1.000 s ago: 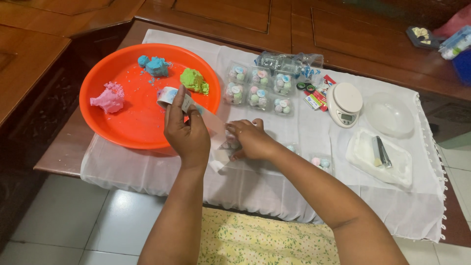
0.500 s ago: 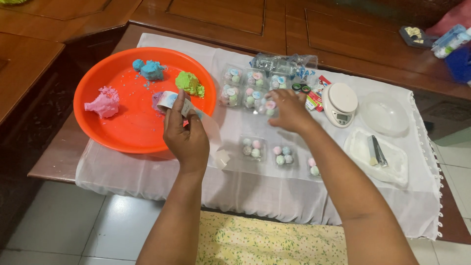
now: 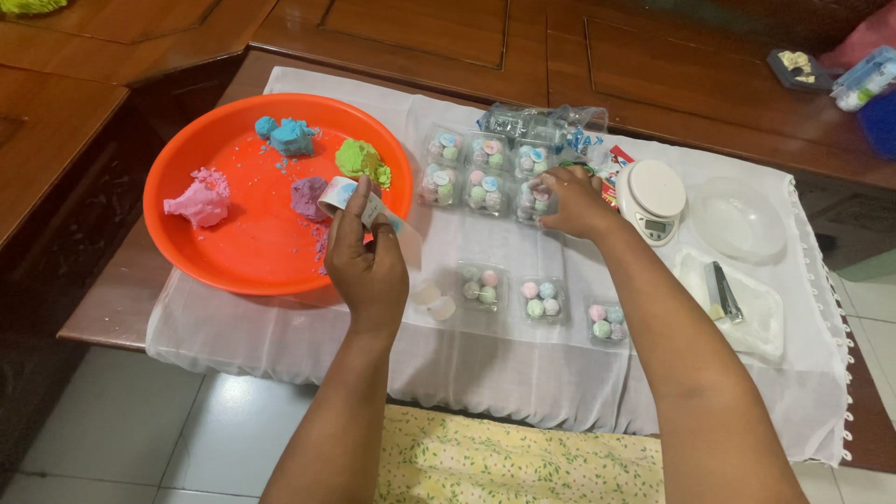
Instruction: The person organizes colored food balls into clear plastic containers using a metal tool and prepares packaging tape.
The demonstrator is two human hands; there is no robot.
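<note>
The orange basin (image 3: 252, 252) sits at ten o'clock on the tabletop (image 3: 560, 355). The right hand (image 3: 574, 201) has moved from the near boxes up to one o'clock, fingers closed on a clear box of balls (image 3: 534, 199). The left hand (image 3: 366, 266) still pinches the tape roll (image 3: 338, 194).
</note>
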